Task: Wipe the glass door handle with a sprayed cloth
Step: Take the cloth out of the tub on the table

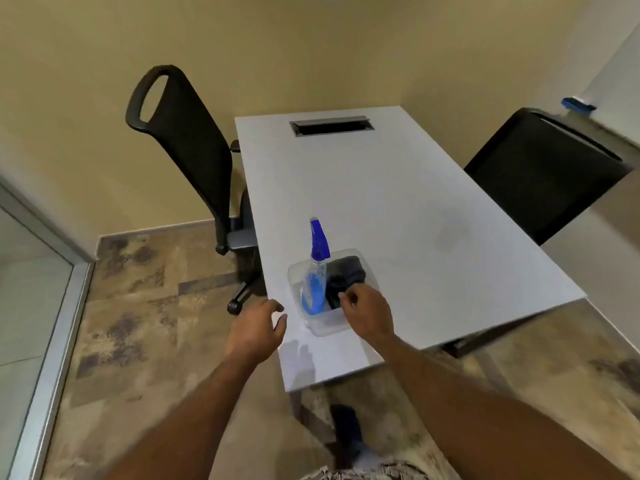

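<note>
A white table (398, 209) stands in a small room with tan walls. Near its front left corner sits a clear plastic container (325, 323). Inside it, a spray bottle (316, 271) with blue liquid and a blue trigger head stands upright on the left, and a dark grey cloth (346, 275) lies bunched just beside it on the right. The right hand (367, 313) reaches into the container, its fingers curled at the near edge of the cloth; whether they actually grip it is unclear. The left hand (258, 329) hovers open and empty beside the container. Black office chairs (187, 143) flank the table. A glass panel (31, 289) with a metal frame is at far left.
</note>
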Motion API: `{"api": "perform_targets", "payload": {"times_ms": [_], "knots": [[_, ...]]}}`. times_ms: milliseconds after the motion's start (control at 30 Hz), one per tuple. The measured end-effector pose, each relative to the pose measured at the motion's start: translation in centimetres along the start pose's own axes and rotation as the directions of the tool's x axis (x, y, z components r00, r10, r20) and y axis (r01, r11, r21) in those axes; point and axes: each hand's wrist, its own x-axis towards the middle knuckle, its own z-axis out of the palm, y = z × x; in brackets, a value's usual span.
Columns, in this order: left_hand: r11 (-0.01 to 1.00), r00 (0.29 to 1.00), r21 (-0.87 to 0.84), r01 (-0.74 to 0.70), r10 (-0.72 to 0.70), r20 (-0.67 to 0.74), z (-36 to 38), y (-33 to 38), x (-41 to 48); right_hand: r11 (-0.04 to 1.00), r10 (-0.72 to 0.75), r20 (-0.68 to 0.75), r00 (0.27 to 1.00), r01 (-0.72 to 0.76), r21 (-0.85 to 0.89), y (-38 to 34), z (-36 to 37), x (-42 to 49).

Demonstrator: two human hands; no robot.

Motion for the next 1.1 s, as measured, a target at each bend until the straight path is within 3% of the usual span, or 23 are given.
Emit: {"api": "perform_targets", "payload": {"times_ms": [100, 333, 600, 800, 867, 1000, 1100], "knots": [[0.990, 0.999, -0.136, 0.048, -0.050, -0.013, 0.7, 1.4, 2.0, 0.998, -0.015, 0.001, 1.000, 0.015, -0.057, 0.8, -0.6, 2.4], [0.964, 0.990, -0.226, 0.140, -0.138, 0.028, 3.3, 1.9, 4.7, 0.979, -0.070, 0.102, 0.992, 0.088, -0.186, 3.0, 0.0, 7.2], [0.808, 0.910, -0.420, 0.414, -0.369, 0.187, 6.6, 1.9, 7.3, 0.913, -0.174, 0.236, 0.956, 0.246, -0.325, 4.3, 2.7, 9.7], [0.745, 0.918, -0.537, 0.396, -0.301, 0.259, 7.5, 2.5, 7.4, 0.881, -0.129, 0.314, 0.941, 0.254, -0.400, 4.1, 3.5, 10.4], [0.758, 0.913, -0.511, 0.406, -0.307, 0.270, 7.6, 2.6, 7.4, 0.893, -0.099, 0.334, 0.937, 0.231, -0.386, 4.2, 3.7, 10.4], [0.764, 0.906, -0.491, 0.419, -0.315, 0.283, 7.7, 2.6, 7.7, 0.986, 0.034, 0.289, 0.957, 0.016, -0.169, 4.1, 4.0, 10.7], [0.749, 0.895, -0.493, 0.443, -0.340, 0.288, 7.9, 2.6, 7.6, 0.991, 0.004, 0.234, 0.972, 0.028, -0.133, 4.2, 4.0, 10.7]]}}
